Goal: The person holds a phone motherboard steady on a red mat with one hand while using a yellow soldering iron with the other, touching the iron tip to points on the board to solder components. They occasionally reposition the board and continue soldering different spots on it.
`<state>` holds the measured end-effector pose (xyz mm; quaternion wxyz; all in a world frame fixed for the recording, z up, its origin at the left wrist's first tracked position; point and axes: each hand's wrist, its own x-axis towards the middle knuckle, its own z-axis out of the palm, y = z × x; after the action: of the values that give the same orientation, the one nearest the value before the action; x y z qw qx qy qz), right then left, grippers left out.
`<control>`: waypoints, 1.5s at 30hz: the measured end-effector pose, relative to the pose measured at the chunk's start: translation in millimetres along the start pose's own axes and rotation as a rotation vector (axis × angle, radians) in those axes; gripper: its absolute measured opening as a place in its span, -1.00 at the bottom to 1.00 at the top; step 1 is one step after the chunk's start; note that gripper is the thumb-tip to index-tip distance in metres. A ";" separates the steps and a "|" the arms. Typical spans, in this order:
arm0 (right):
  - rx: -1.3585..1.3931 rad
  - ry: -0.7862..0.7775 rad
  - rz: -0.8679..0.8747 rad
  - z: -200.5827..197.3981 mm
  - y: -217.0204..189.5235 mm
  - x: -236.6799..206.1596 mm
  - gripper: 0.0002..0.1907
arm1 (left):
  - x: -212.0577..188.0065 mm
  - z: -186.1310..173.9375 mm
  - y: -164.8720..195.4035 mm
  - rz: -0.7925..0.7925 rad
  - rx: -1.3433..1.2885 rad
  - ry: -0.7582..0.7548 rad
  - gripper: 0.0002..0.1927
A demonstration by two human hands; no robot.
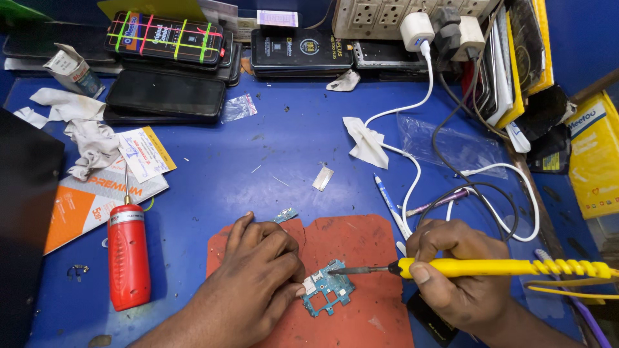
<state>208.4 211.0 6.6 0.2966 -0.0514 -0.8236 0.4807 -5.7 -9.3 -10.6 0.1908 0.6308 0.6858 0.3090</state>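
Head view. Your left hand (261, 270) lies palm down on the red mat (361, 238) near the desk's front edge, fingers curled, fingertips pinning the left edge of the board (327, 293). It presses rather than grasps. The board lies flat on the mat, just right of that hand.

Your right hand (454, 274) is closed in a pen grip round the yellow iron (490, 267); its tip meets the board's top edge.

Risks, as judged:
- Your left fingertips sit just beside the tip. A slip of the iron, or the board skating under light pressure, likely burns them.
- The board is held on one side only; sideways force from the tip could pivot it and smear the joint.
- The iron's coiled cord (567, 267) runs off the right edge among the white cable (412, 177) and black cable (480, 190); a snag could jerk the tip.
- The red bottle (127, 254) stands upright left of the mat, well apart from the tip; an elbow sweep could knock it over.
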 end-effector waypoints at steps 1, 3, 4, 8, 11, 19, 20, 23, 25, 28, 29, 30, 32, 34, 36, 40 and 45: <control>-0.007 0.004 0.003 -0.2 -0.2 0.1 -0.90 | 0.1 -0.3 0.2 0.003 0.002 0.000 -0.88; -0.001 0.008 -0.008 0.6 0.6 0.7 -0.90 | 0.4 -0.6 0.6 0.001 0.007 0.003 -0.87; 0.001 0.010 -0.014 0.8 0.8 0.8 -0.89 | 0.4 -0.5 0.7 0.000 0.009 0.004 -0.87; 0.005 0.009 0.004 0.2 0.7 0.2 -0.90 | 0.0 0.1 0.5 0.001 0.009 0.003 -0.88; -0.002 0.009 0.010 0.2 0.9 0.4 -0.89 | 0.0 0.3 -0.1 0.007 0.013 0.007 -0.87; 0.016 0.016 0.022 -1.7 1.5 0.6 -0.91 | -0.5 1.4 -0.7 0.009 0.019 0.009 -0.87; 0.001 0.016 0.028 -1.2 2.0 0.4 -0.91 | -0.6 1.6 -0.7 0.005 0.018 0.007 -0.87; -0.012 0.018 0.045 -1.6 3.5 1.3 -0.90 | -0.2 1.5 -0.2 0.003 0.017 0.010 -0.87; 0.026 0.020 0.055 -5.7 4.2 3.8 -0.90 | 0.5 0.8 0.8 0.015 0.015 0.026 -0.87; 0.025 0.080 0.023 -10.6 6.4 9.0 -0.91 | 1.7 -1.2 2.7 0.021 0.034 0.020 -0.85; 0.030 0.074 0.028 -11.3 6.8 9.6 -0.90 | 1.5 -1.4 3.6 0.016 0.027 0.022 -0.86; 0.036 0.068 0.034 -11.4 7.1 9.9 -0.90 | 1.3 -1.6 4.2 0.009 0.021 0.022 -0.86; 0.042 0.054 0.032 -9.4 8.0 9.7 -0.89 | 0.8 -3.2 4.6 0.007 0.025 0.026 -0.87; 0.039 0.035 0.022 -7.8 8.3 7.7 -0.89 | 1.3 -3.4 5.0 0.016 0.042 0.032 -0.87; 0.009 0.011 0.015 -6.5 8.4 4.8 -0.90 | 0.9 -3.8 5.6 0.016 0.041 0.031 -0.88; 0.072 -0.003 -0.005 -9.9 9.0 4.0 -0.91 | 2.4 -4.4 7.1 0.026 0.043 0.040 -0.91; 0.099 0.305 -0.029 -35.3 9.0 27.3 -0.82 | 3.6 -5.0 10.2 0.018 0.037 0.072 -0.92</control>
<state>203.2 252.9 24.0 0.4275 -0.0973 -0.7449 0.5028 -1.8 -6.5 0.4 0.1516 0.6290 0.6919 0.3204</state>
